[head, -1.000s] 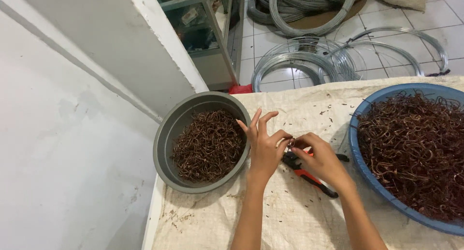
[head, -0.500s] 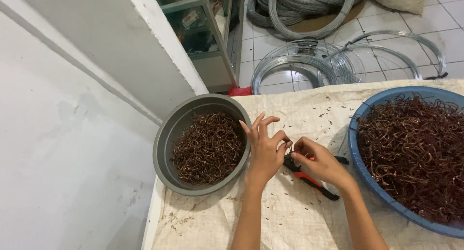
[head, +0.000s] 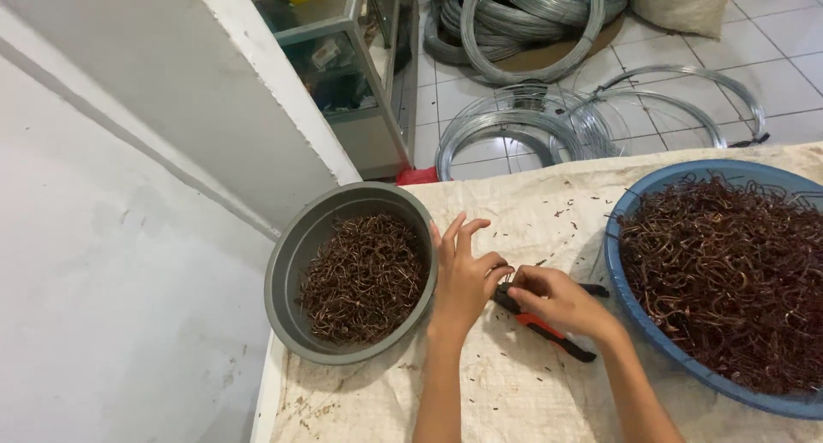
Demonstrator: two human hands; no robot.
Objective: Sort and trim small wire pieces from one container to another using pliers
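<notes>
Brown wire pieces heaped in blue basin (head: 619, 263) at right; grey bowl (head: 291, 263) at left, part full. Between them on sacking-covered surface (head: 514, 392), pliers (head: 549, 332). Both hands meet over pliers: left hand (head: 463, 276), fingers spread, pinching something tiny with right hand (head: 557, 299). Likely mid-snip; next needs steady fingertips.

Rust-brown wire bits (head: 364, 276) fill a grey bowl (head: 291, 263) and blue basin (head: 626, 216); pliers (head: 549, 327) show red-and-black handles on beige sacking (head: 514, 392).

Blue basin (head: 619, 263) cut off at rt edge; pliers (head: 549, 327) partly under hands.
</notes>
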